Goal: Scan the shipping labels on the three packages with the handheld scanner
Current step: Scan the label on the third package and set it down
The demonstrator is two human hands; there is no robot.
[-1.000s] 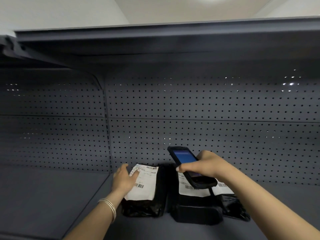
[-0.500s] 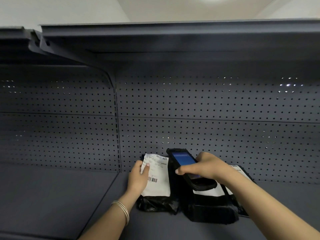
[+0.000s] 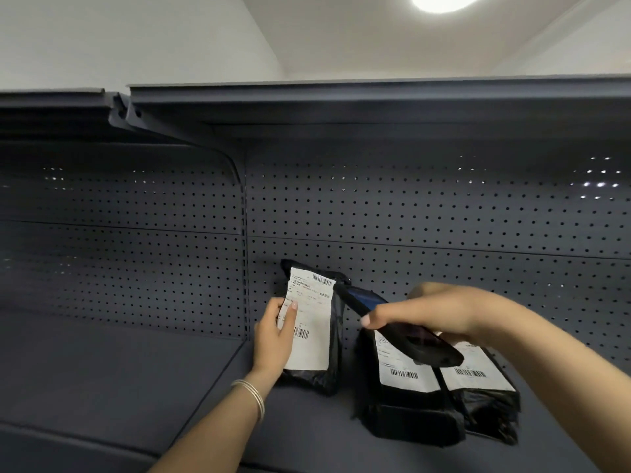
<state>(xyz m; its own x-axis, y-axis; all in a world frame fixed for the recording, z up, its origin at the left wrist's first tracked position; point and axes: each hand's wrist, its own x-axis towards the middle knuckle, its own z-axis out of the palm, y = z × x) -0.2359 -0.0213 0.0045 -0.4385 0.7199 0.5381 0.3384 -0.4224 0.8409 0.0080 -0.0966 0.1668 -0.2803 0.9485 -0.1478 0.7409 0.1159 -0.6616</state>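
Observation:
Three black plastic packages with white shipping labels sit on a dark grey shelf (image 3: pixel 102 377). My left hand (image 3: pixel 273 339) grips the left package (image 3: pixel 316 336) and holds it tilted upright, its label facing me. My right hand (image 3: pixel 433 314) holds the black handheld scanner (image 3: pixel 392 327), its front end pointing left toward that label. The middle package (image 3: pixel 406 394) and the right package (image 3: pixel 485 394) lie flat below the scanner, partly hidden by it and by my right hand.
A perforated grey back panel (image 3: pixel 409 213) rises behind the packages. An upper shelf (image 3: pixel 341 100) overhangs above. A vertical post (image 3: pixel 244 233) divides this bay from the one on the left. A ceiling lamp (image 3: pixel 440 1) shines above.
My left hand has lifted the left package from lying flat to upright. The scanner has swung left toward its label. The camera has tilted up.

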